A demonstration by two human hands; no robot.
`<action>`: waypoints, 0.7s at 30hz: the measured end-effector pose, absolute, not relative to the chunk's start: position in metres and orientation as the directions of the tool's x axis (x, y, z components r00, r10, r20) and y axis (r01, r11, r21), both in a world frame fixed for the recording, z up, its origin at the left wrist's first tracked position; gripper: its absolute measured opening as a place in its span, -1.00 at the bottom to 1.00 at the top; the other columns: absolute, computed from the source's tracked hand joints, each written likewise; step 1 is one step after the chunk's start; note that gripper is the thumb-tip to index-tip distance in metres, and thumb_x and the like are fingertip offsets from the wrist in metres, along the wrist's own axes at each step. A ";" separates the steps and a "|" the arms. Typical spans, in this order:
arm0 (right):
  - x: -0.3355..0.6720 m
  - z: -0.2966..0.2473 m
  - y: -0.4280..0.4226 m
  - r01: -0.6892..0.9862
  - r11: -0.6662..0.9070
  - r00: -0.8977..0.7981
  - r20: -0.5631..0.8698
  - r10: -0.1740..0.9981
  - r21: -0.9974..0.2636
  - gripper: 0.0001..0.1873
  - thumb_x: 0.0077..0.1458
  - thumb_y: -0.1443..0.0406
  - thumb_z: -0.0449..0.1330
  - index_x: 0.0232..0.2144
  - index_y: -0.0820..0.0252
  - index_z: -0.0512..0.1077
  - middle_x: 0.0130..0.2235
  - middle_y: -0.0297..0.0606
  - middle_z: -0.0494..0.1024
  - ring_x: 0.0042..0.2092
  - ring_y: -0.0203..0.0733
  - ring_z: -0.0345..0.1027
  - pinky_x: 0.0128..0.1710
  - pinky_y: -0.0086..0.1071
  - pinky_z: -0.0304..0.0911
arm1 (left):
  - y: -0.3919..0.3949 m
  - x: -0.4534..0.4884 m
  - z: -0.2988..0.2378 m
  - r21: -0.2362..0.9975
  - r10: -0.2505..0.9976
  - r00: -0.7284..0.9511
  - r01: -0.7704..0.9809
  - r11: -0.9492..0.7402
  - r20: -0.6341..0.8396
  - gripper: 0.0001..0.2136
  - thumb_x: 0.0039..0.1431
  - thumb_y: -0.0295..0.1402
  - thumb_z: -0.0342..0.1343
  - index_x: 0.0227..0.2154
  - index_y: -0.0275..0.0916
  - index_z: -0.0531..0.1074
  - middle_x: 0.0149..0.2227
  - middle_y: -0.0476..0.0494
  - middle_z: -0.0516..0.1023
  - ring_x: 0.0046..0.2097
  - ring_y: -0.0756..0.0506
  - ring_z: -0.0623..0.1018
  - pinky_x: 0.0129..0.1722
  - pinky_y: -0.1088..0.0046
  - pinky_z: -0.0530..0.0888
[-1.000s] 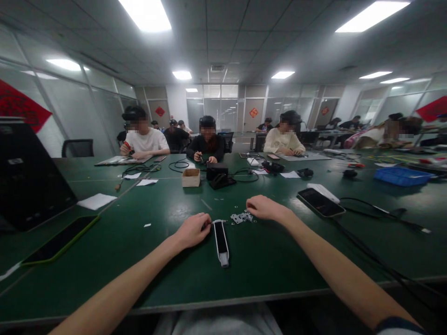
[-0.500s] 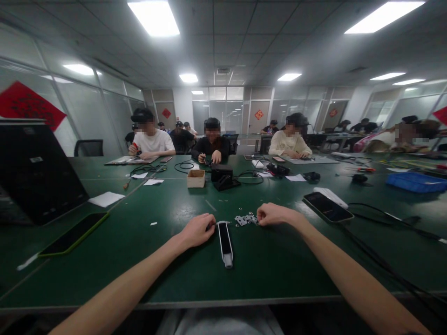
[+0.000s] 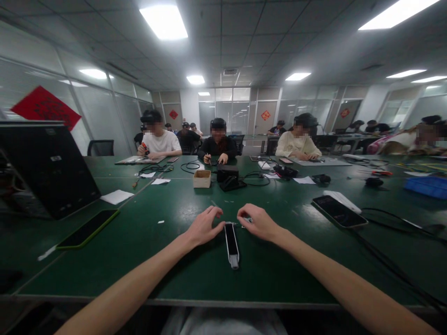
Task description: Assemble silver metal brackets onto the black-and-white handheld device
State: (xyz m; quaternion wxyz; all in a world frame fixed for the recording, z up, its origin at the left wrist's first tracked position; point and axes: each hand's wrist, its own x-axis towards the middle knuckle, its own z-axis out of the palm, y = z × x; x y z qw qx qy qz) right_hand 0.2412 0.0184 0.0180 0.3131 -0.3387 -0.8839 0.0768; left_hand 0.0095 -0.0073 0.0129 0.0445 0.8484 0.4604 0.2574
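Observation:
A slim white device with a long black face (image 3: 231, 242) lies on the green table (image 3: 195, 279), its narrower end towards me. My left hand (image 3: 204, 226) is at the device's far left corner, thumb and fingers apart, with nothing visible between them. Across from it, my right hand (image 3: 258, 223) curves over the small grey metal pieces (image 3: 248, 219), which it mostly hides. Its thumb and fingertips are apart, and I see nothing gripped there. The thumb of my left hand is close to the device's top edge; whether it touches I cannot tell.
A green-edged phone (image 3: 89, 229) and a black computer case (image 3: 52, 167) are on the left. To the right lie another phone (image 3: 338, 211), cables and a blue tray (image 3: 428, 186). A small cardboard box (image 3: 201, 179) and a black stand (image 3: 228, 177) sit ahead. Co-workers sit opposite.
My right hand has moved left, from the edge of the metal pieces to over them, its pinched fingers parting. My left hand's fingers have spread. The view has turned slightly left.

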 end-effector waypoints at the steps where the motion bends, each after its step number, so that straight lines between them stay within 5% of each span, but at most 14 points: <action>1: 0.233 0.015 0.013 0.515 0.781 -0.579 0.528 0.622 -0.354 -0.91 0.17 0.33 0.11 -0.32 0.22 0.41 -0.30 -0.21 0.47 -0.28 -0.21 0.34 -0.26 -0.32 0.29 | -0.008 0.010 0.013 0.313 0.781 0.465 0.734 -0.603 0.417 -0.79 0.20 -0.29 0.06 -0.14 -0.23 0.33 -0.20 -0.12 0.44 -0.32 -0.04 0.45 -0.30 0.41 0.42; 8: 0.211 0.004 -0.006 0.346 0.830 -0.556 0.617 0.557 -0.438 -0.87 0.24 0.32 0.04 -0.30 0.20 0.38 -0.29 -0.20 0.47 -0.25 -0.19 0.34 -0.21 -0.31 0.30 | -0.007 0.009 0.005 0.281 0.662 0.560 0.618 -0.734 0.499 -0.92 0.24 -0.34 0.08 -0.26 -0.23 0.39 -0.32 -0.05 0.48 -0.31 0.00 0.48 -0.29 0.51 0.42; 21: 0.223 0.007 0.006 0.404 0.873 -0.630 0.608 0.483 -0.274 -0.84 0.23 0.31 0.02 -0.24 0.18 0.40 -0.23 -0.14 0.48 -0.16 -0.11 0.34 -0.13 -0.22 0.29 | -0.005 0.006 0.009 0.276 0.649 0.560 0.609 -0.744 0.514 -0.90 0.21 -0.42 -0.03 -0.29 -0.24 0.38 -0.31 -0.10 0.47 -0.33 -0.01 0.46 -0.30 0.49 0.40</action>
